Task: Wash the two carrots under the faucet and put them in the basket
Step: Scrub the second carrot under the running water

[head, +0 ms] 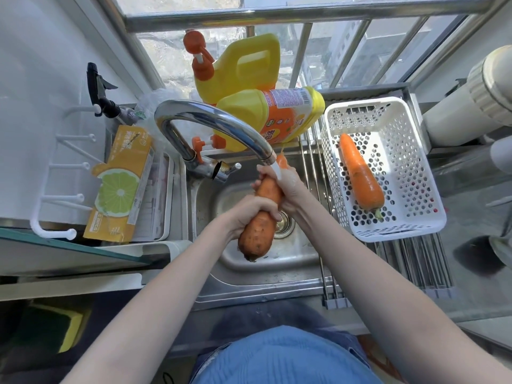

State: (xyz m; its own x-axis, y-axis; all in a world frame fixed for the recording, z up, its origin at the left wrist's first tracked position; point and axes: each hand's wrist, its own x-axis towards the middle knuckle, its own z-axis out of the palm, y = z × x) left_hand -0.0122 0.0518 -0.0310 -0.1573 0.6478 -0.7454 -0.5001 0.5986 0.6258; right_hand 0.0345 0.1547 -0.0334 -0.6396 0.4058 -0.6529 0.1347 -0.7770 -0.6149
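Carrots first: you have one in both hands over the sink (249, 275), and the other carrot (361, 177) already lies in the white basket (399, 231) at the right.

Starting at the left, the yellow lemon-printed box (119, 187) sits on the counter just beside the sink; splash off your wrists could soak it. Your left hand (253, 210) is curled round the middle of the dirty carrot (260, 221), whose thick end points near, toward you. That end is wet and hangs unsupported, so if your grip slackens while you rub, it could slide out and drop onto the drain (284, 223).

The faucet (216, 126) pours onto your right hand (289, 185), which is wrapped round the carrot's far, thin part. Water striking the knuckles may spray past the rim.

On the right, the basket rests on the roll-up rack (410, 261), its near left corner by the sink's edge. Set the second carrot down gently; dropped in hard, it could shift the basket or knock the clean carrot.
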